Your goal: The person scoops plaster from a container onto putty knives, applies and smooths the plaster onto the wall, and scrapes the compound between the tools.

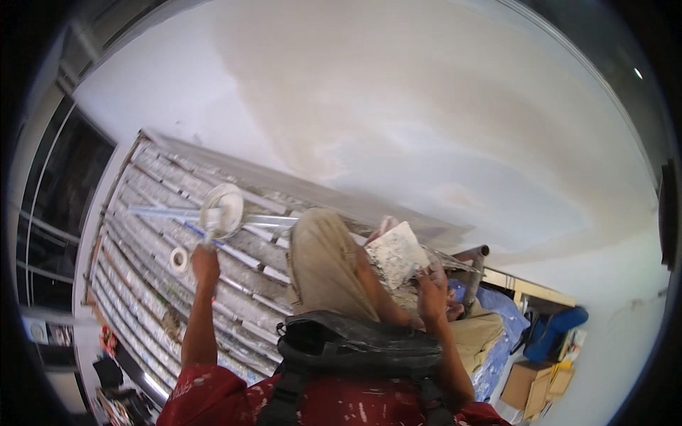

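Observation:
My left hand (206, 264) is closed around the handle of a putty knife (211, 228), with its pale blade over the mouth of a round bucket (235, 204). Whitish compound coats the inside of that bucket. On the other side, my right hand (431, 291) grips a square plate (398, 254) at its lower right edge. Pale, rough filler covers the plate's surface. It is tilted and sits just right of my bent knee. A foot shows partly behind it.
The slatted scaffold platform (250, 288) lies below me, spattered with white. Beside the bucket is a roll of tape (179, 260). A wall (398, 92) with damp-looking grey patches rises ahead. A metal pipe (474, 277), blue sheeting (506, 312) and a cardboard box (524, 383) are at right.

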`<state>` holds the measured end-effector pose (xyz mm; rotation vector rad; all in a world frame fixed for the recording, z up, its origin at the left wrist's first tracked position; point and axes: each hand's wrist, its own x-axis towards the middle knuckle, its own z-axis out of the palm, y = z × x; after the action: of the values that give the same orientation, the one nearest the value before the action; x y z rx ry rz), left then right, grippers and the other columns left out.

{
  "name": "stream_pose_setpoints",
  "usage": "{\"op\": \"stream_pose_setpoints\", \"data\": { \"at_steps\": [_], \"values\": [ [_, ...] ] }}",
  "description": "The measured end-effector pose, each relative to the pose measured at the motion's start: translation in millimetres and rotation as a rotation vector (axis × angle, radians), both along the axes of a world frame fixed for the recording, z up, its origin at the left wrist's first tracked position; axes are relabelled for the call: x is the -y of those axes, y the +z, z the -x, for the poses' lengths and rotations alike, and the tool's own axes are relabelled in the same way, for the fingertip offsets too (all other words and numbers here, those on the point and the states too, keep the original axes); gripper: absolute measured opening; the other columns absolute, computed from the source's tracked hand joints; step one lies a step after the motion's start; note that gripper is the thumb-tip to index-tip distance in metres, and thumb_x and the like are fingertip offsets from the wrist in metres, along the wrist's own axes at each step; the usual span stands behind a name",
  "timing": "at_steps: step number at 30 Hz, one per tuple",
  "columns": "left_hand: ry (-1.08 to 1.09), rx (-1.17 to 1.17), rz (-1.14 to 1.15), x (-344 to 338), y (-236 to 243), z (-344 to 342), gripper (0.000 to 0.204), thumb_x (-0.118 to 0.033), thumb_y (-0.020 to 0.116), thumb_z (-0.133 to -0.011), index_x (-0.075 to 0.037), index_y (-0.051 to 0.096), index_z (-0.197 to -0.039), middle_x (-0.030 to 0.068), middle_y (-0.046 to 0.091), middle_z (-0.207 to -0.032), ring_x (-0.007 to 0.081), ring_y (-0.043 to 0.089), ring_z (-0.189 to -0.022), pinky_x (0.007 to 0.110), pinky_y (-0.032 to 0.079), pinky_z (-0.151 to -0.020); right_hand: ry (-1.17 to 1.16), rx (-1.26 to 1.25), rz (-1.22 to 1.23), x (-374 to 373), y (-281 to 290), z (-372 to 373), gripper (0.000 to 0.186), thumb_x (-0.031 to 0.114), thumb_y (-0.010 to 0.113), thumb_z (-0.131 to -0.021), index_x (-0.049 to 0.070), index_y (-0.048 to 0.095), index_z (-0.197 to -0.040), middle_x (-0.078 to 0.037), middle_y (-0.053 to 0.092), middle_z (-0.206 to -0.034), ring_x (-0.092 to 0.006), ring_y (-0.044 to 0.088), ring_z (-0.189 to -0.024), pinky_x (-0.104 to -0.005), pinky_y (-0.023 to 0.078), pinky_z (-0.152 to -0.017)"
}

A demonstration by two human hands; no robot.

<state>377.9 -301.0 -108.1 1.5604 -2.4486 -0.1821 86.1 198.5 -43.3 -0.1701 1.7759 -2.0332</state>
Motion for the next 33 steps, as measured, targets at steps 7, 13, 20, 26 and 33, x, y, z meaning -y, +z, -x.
{"op": "stream_pose_setpoints", "data": {
  "at_steps": [7, 13, 20, 26, 33],
  "values": [
    [-0.57, -0.412, -0.321, -153, 80, 96, 0.037, -0.018, 0.059, -0.097, 0.008, 0.059, -0.124, 0.0324, 0.06, -0.121, 0.0431, 0.059, -0.111, 0.048, 0.043, -0.1, -0.11, 0.23, 0.33, -11, 0, -9, 0.049, 0.006, 0.057, -0.096, 0.001, 0.043, -0.142, -0.008, 0.063, -0.12, -0.0151, 0.063, -0.099, -0.0291, 0.053, -0.084],
    [-0.991, -0.638, -1.553, -294, 52, 232, 0.04, -0.018, 0.061, -0.096, 0.002, 0.056, -0.13, 0.0262, 0.046, -0.139, 0.0395, 0.053, -0.122, 0.047, 0.042, -0.103, -0.115, 0.172, 0.195, -26, -8, -9, 0.048, 0.007, 0.055, -0.097, 0.001, 0.043, -0.144, -0.008, 0.063, -0.119, -0.0128, 0.061, -0.093, -0.028, 0.052, -0.08],
    [-1.121, -0.305, -0.631, -403, 122, 285, 0.051, -0.033, 0.069, -0.09, 0.002, 0.057, -0.125, 0.0273, 0.067, -0.104, 0.0408, 0.065, -0.101, 0.045, 0.049, -0.087, -0.562, -0.418, -0.304, -66, -31, 0, 0.042, 0.009, 0.052, -0.099, 0.0, 0.048, -0.14, -0.009, 0.062, -0.117, -0.0136, 0.059, -0.099, -0.0261, 0.048, -0.082],
    [-1.242, -0.159, -0.818, -413, 103, 283, 0.045, -0.03, 0.069, -0.088, -0.003, 0.057, -0.122, 0.0248, 0.066, -0.109, 0.0407, 0.063, -0.105, 0.045, 0.049, -0.089, -0.486, -0.042, -0.381, -76, 17, 7, 0.041, 0.03, 0.06, -0.097, -0.001, 0.059, -0.124, -0.019, 0.065, -0.111, -0.0272, 0.061, -0.106, -0.0393, 0.046, -0.093],
    [-1.068, -0.362, -0.731, -380, 6, 296, 0.068, -0.011, 0.065, -0.085, -0.001, 0.037, -0.146, 0.0241, 0.052, -0.138, 0.0372, 0.048, -0.131, 0.04, 0.037, -0.109, -0.229, -0.229, -0.758, -141, -10, -2, 0.052, 0.015, 0.056, -0.087, 0.006, 0.05, -0.138, -0.027, 0.065, -0.107, -0.0397, 0.066, -0.096, -0.0441, 0.051, -0.081]
  ]
}}
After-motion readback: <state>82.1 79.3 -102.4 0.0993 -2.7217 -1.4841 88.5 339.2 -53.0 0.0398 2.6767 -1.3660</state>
